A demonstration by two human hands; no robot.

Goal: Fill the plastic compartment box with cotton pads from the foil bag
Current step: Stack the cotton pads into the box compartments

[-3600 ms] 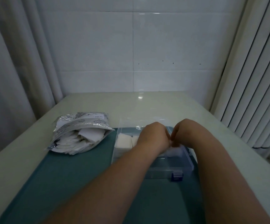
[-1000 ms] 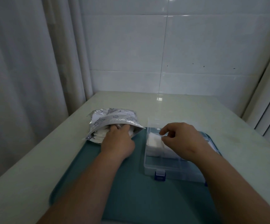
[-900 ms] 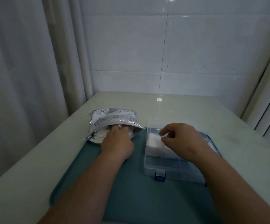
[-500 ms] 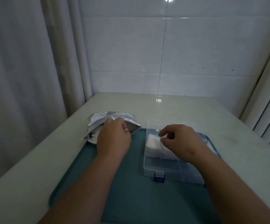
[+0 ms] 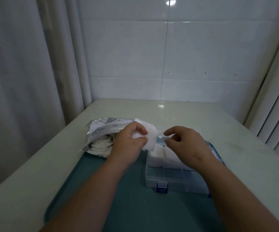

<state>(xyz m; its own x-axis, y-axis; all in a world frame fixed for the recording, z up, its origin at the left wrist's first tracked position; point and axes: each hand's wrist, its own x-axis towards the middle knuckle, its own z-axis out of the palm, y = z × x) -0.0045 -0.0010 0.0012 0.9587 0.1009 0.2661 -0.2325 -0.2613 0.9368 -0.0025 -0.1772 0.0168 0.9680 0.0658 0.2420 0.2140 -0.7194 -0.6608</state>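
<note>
My left hand (image 5: 128, 141) holds a white cotton pad (image 5: 149, 136) pinched between thumb and fingers, just left of the clear plastic compartment box (image 5: 172, 180). The foil bag (image 5: 102, 131) lies open on its side to the left, with several white pads showing at its mouth. My right hand (image 5: 185, 141) hovers over the box's back compartments, fingers loosely curled and apart, holding nothing. White pads (image 5: 160, 152) fill the back compartments; the front row looks bare. A blue clasp sits on the box's front wall.
The box and part of the bag rest on a teal tray (image 5: 135, 206) on a pale table (image 5: 26, 181). A tiled wall stands behind, a curtain hangs at the left and vertical blinds at the right.
My left hand has come out of the foil bag with a cotton pad and moved right toward the box. My right hand has lifted slightly above the box.
</note>
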